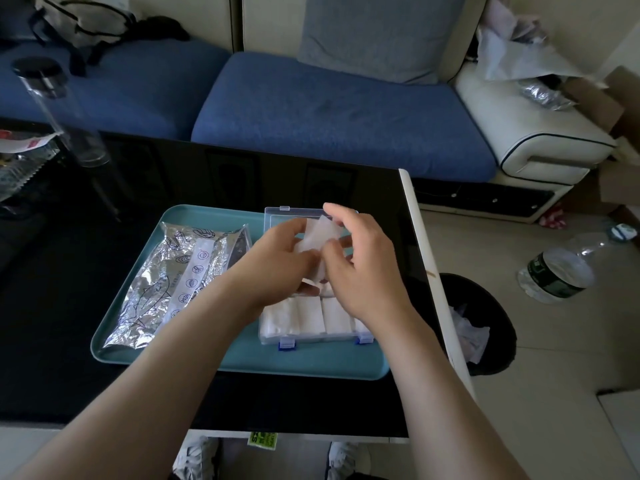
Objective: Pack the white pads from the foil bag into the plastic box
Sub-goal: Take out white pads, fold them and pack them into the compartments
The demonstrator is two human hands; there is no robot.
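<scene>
Dim daylight from the right, wide-angle bending at edges (moving hands (311,261) slightly blurred).

A blue-cushioned sofa (339,112) with cream arms stands behind the glossy black table (173,174), on pale floor tiles (554,358).

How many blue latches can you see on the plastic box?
2. One blue latch sits on the near edge of the plastic box, toward the left; the other toward the right. The left hand and right hand cover the middle, so more may be hidden.
</scene>
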